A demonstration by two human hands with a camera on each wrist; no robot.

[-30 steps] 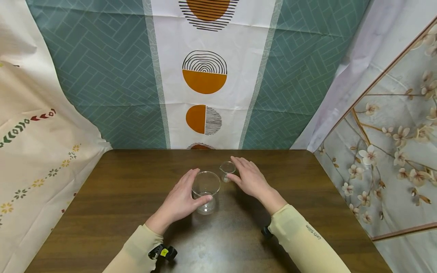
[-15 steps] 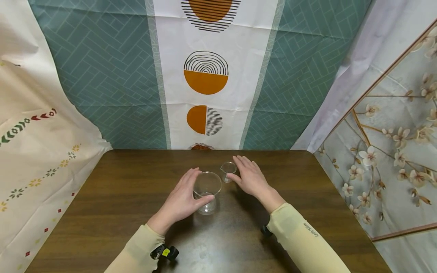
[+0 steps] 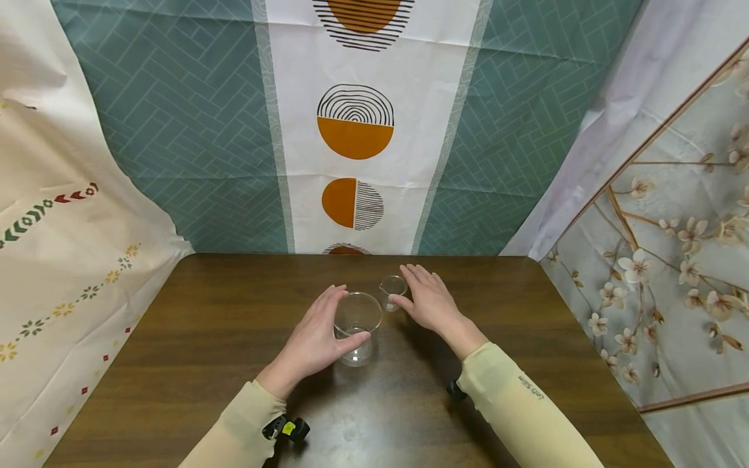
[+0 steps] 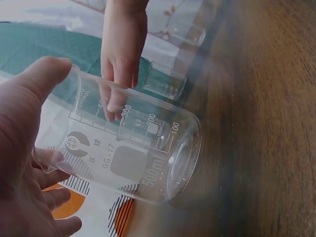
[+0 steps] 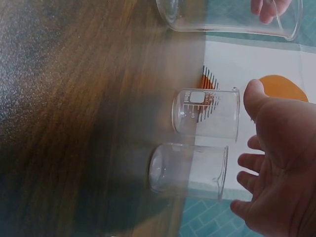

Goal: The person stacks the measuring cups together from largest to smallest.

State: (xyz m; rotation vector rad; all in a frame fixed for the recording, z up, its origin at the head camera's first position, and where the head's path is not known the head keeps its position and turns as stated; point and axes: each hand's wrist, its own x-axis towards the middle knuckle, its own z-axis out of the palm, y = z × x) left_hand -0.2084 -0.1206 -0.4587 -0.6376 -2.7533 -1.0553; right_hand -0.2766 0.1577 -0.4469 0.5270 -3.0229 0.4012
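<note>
A large clear 500 ml beaker (image 4: 128, 158) stands upright on the table, left of centre. My left hand (image 3: 316, 338) spans its rim from the left, thumb in front and index finger behind. The thumb tip is right at the rim, and the other fingers spread loosely. Farther back stands a small graduated beaker (image 5: 205, 112), with another small beaker (image 5: 190, 169) beside it; in the head view my right hand hides that second one. My right hand (image 3: 430, 302) hovers over these two, fingers spread and relaxed, apart from both rims and holding nothing.
The brown wooden table (image 3: 234, 292) ends at a green and white patterned cloth (image 3: 351, 130) behind. A cream cloth (image 3: 70, 260) hangs on the left, a floral one (image 3: 655, 292) on the right. Each wrist carries a dark strapped camera (image 3: 287, 429).
The whole head view has shifted slightly. Both hands and the beakers keep the same places relative to one another.
</note>
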